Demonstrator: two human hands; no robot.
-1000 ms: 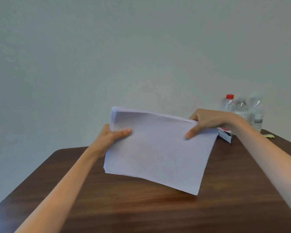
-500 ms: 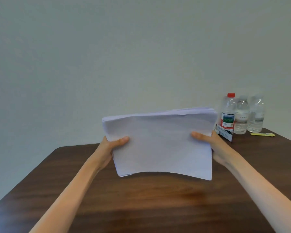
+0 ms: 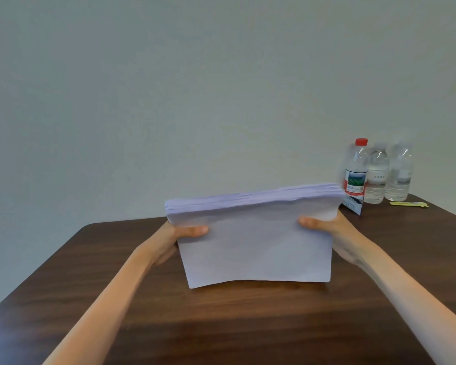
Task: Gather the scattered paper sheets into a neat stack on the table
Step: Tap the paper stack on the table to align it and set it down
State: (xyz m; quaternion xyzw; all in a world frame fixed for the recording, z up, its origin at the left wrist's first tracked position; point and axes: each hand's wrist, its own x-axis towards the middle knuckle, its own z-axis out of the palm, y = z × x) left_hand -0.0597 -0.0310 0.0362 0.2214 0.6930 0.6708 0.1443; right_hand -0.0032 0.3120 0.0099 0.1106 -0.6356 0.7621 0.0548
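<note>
A thick stack of white paper sheets (image 3: 256,246) stands nearly upright, its bottom edge on or just above the dark wooden table (image 3: 221,325). My left hand (image 3: 174,241) grips the stack's left side, thumb on the near face. On the right side, my right hand (image 3: 334,233) grips it the same way, thumb in front and fingers hidden behind the paper. The top edges of the sheets look roughly level.
Three water bottles (image 3: 377,175) stand at the table's far right, one with a red cap (image 3: 361,142). A small printed packet (image 3: 353,204) leans in front of them. A yellow pen-like object (image 3: 408,204) lies beside them. A plain wall rises behind the table.
The stack was tilted and held above the table; it has been turned upright and lowered toward the tabletop. My right hand shifted from the top corner to the right side.
</note>
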